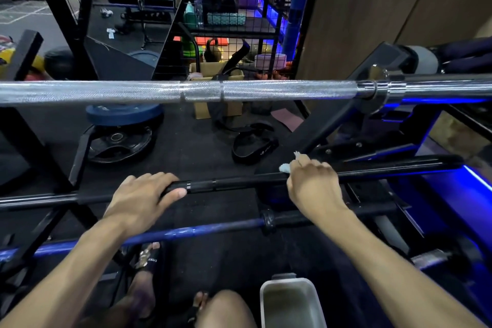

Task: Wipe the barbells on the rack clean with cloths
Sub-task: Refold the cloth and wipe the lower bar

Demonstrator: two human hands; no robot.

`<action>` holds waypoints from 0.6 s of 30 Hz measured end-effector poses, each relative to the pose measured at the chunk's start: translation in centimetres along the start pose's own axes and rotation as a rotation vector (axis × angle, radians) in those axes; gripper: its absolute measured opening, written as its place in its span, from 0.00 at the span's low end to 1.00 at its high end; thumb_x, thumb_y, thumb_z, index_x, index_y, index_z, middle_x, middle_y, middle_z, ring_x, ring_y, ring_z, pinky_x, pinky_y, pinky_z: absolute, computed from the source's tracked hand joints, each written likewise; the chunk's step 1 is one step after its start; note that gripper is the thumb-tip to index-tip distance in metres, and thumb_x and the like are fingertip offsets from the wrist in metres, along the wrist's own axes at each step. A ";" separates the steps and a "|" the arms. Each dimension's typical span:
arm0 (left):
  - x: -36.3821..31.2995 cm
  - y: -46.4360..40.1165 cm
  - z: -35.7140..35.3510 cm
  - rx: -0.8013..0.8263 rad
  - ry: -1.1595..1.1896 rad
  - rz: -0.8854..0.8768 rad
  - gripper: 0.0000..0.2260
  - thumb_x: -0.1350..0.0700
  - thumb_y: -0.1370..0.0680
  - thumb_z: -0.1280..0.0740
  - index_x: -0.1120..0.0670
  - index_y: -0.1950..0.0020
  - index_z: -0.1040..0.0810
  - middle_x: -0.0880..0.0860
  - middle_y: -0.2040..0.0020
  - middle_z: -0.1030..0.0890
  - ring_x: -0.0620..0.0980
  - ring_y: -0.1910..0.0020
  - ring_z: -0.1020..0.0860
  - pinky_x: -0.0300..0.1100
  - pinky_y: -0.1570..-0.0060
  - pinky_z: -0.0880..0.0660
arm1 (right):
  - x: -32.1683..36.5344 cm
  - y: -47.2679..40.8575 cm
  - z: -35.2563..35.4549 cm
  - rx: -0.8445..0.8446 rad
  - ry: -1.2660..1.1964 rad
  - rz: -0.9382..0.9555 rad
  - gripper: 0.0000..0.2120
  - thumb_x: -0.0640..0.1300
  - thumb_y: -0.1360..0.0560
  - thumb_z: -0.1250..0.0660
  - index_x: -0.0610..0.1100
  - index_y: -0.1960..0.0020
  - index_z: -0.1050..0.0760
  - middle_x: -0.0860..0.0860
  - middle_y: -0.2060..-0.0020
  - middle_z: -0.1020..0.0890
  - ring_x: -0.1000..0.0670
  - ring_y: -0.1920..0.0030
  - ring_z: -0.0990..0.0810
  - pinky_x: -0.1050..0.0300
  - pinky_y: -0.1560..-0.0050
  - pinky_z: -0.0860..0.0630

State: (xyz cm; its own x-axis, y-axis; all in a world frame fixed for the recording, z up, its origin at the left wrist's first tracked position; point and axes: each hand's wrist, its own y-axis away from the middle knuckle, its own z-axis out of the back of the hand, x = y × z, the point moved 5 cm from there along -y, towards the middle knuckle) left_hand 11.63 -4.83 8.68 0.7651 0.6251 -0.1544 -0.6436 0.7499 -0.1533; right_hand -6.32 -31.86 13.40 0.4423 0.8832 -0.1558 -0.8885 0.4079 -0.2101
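Our left hand (141, 196) curls over the black barbell (229, 184), fingers wrapped across the top and the thumb pressed along the near side of the shaft, so that grip holds the bar itself. Our right hand (312, 184) sits further right on the same bar, its fingers bunched round a small white cloth (285, 167) that peeks out at the fingertips and touches the shaft; that grip is narrow and holds the cloth against the metal.

The black barbell runs left to right across the middle of the view, lying on the black rack (332, 125) whose slanted arm rises to the right. Far of it, higher on the rack, lies the silver barbell (159, 92), knurled along its length, with a shiny collar and sleeve at its right end. Near of the black bar lies a blue barbell (186, 231), its shaft showing pale scuffs and a dark collar just right of centre.

Below the bars, our knees and sandalled feet (149, 258) show at the near edge, and a grey tub (266, 301) stands just right of them on the floor.

On the dark floor beyond the black bar lie a black weight plate (117, 144) with a blue plate (123, 113) stacked just behind it at left, and a black lifting belt (253, 145) near the centre. A cardboard box (205, 109) stands behind the silver bar, with wire mesh shelving (226, 29) further back.
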 end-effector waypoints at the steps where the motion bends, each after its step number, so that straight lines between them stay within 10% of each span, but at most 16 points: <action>1: 0.0 0.1 -0.1 0.001 0.000 0.000 0.32 0.26 0.26 0.59 0.41 0.41 0.24 0.40 0.54 0.23 0.47 0.49 0.23 0.45 0.52 0.37 | 0.2 0.6 -0.1 -0.062 -0.027 -0.030 0.09 0.36 0.38 0.23 0.38 0.60 0.22 0.43 0.65 0.20 0.42 0.72 0.23 0.54 0.70 0.30; 7: -0.4 0.2 -0.1 -0.003 0.005 0.005 0.33 0.26 0.26 0.59 0.41 0.42 0.23 0.41 0.53 0.22 0.47 0.48 0.23 0.45 0.50 0.36 | 0.2 4.8 -3.0 0.087 -0.241 -0.246 0.31 0.38 0.22 0.36 0.41 0.22 0.43 0.45 0.54 0.15 0.40 0.57 0.15 0.51 0.60 0.24; 12: -0.6 0.2 0.0 -0.019 0.004 -0.005 0.33 0.27 0.26 0.60 0.42 0.41 0.24 0.41 0.52 0.21 0.48 0.47 0.22 0.46 0.51 0.36 | 0.3 7.8 -3.2 0.093 -0.560 -0.309 0.05 0.44 0.18 0.39 0.46 0.44 0.26 0.50 0.64 0.20 0.41 0.58 0.17 0.52 0.62 0.28; 18: -0.3 0.1 0.0 -0.069 -0.002 -0.007 0.32 0.27 0.26 0.58 0.43 0.42 0.23 0.42 0.52 0.20 0.49 0.48 0.21 0.45 0.53 0.39 | -1.8 6.7 0.3 -0.156 -0.678 -0.449 0.09 0.48 0.24 0.32 0.48 0.45 0.20 0.48 0.63 0.15 0.43 0.59 0.17 0.52 0.58 0.25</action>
State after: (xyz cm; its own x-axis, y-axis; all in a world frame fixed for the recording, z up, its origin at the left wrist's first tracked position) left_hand 11.32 -4.94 8.74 0.7699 0.6201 -0.1510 -0.6377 0.7377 -0.2218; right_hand -13.15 -30.65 12.51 0.5373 0.6118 0.5805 -0.5952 0.7627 -0.2530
